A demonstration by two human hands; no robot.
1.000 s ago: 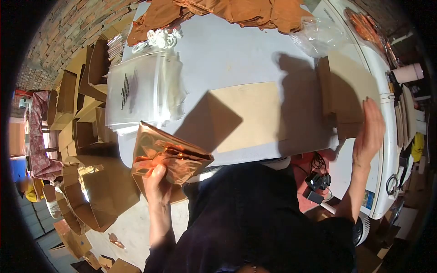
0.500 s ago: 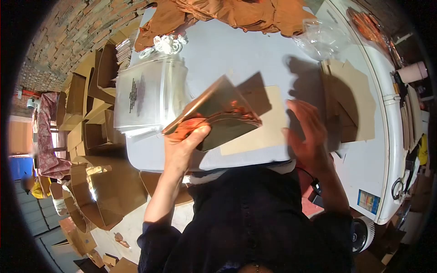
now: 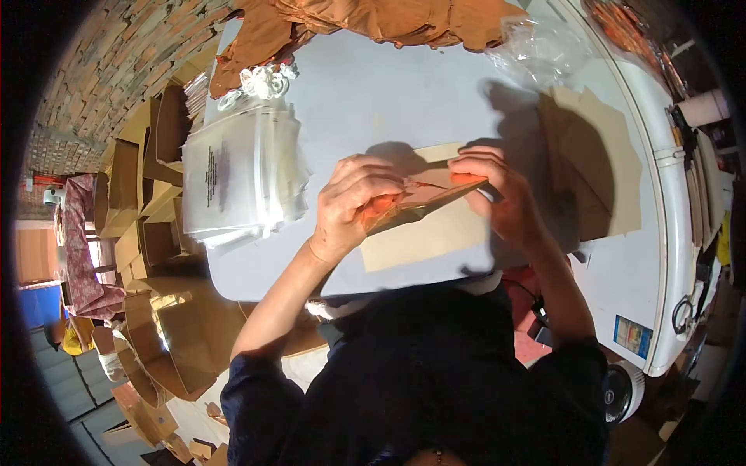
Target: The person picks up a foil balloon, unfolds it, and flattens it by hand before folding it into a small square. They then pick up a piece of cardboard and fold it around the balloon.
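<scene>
Between my two hands is a flat, shiny copper-orange piece (image 3: 426, 204), tilted with its edge toward me; its exact kind is hard to make out. My left hand (image 3: 350, 202) is closed on its left end, fingers curled over the top. At the other end, my right hand (image 3: 501, 190) grips the right corner, thumb below and fingers above. Beneath them a tan cardboard sheet (image 3: 423, 242) lies on the pale table (image 3: 373, 93), partly covered by the hands and their shadows.
A stack of clear plastic bags (image 3: 241, 171) lies at the left, with white cord loops (image 3: 268, 80) behind it. Copper-orange fabric (image 3: 388, 19) is heaped along the far edge. Crumpled clear plastic (image 3: 540, 50) and tan sheets (image 3: 598, 163) are at the right; cardboard boxes (image 3: 183, 334) stand left.
My right hand has come in from the right and taken hold of the shiny piece's right end. My left hand has moved up and right, and the piece has tipped nearly edge-on.
</scene>
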